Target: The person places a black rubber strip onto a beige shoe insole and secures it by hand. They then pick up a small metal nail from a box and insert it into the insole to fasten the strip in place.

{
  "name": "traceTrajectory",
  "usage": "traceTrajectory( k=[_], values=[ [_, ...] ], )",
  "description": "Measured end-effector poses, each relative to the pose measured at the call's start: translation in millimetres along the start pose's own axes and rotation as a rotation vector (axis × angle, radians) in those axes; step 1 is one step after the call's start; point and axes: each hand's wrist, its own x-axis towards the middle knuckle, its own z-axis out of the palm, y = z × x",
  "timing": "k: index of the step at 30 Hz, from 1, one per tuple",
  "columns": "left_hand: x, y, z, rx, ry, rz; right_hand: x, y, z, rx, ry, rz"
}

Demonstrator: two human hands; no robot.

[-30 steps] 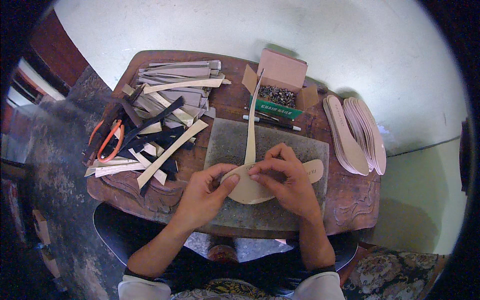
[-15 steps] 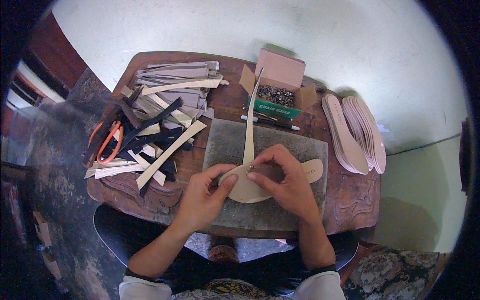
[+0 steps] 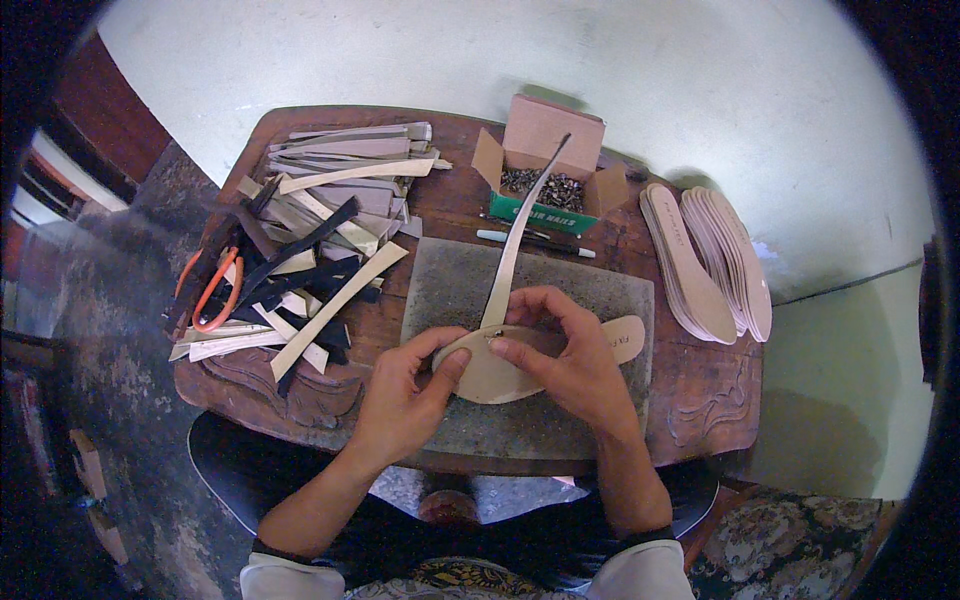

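Both hands barely shifting since earlier frame: left hand [image 3: 405, 385] steadying sole piece [image 3: 500, 375], right hand [image 3: 560, 350] pinching strap [image 3: 515, 235] onto it. Risk: strap slipping if pinch is loosening.

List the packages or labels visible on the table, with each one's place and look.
Cardboard box: far edge of the table, open, brown flaps, small dark metal pieces inside.
Green label strip: along the box's near side, narrow, green with light print.
Printed mark: on the tan sole beside the right hand, small and dark.

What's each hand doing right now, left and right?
Left hand: closed on the tan insole, gripping its edge.
Right hand: fingers pinching at the insole where the strap meets it.
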Motion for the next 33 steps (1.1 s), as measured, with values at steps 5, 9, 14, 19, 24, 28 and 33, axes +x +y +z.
traceTrajectory(
  k=[5, 9, 14, 19, 24, 28, 33],
  values=[
    [-0.5, -1.5, -0.3, -0.002, 0.000, 0.004, 1.6, -2.5, 0.6, 0.003, -0.025, 0.037],
    [-0.2, -3.2, 0.0, 0.019, 0.012, 0.011, 1.0, 1.7, 1.2, 0.001, -0.010, -0.004],
    [-0.7, -0.8, 1.1, 0.042, 0.037, 0.005, 0.8, 5.7, 2.3, -0.028, -0.010, -0.049],
    [-0.3, -3.7, 0.6, 0.063, 0.041, 0.012, 0.4, -0.4, 0.4, -0.101, -0.014, -0.028],
    [-0.8, -7.0, 0.6, 0.043, 0.045, 0.032, 0.8, -0.2, 1.6, -0.085, -0.009, -0.028],
    [-1.4, -3.8, 1.7, 0.051, 0.047, 0.001, 1.8, 4.0, 1.7, -0.075, 0.002, -0.052],
    [-1.6, -6.9, 3.8, 0.044, 0.067, 0.002, 2.6, 2.2, 2.0, -0.056, -0.012, -0.006]
  ],
)
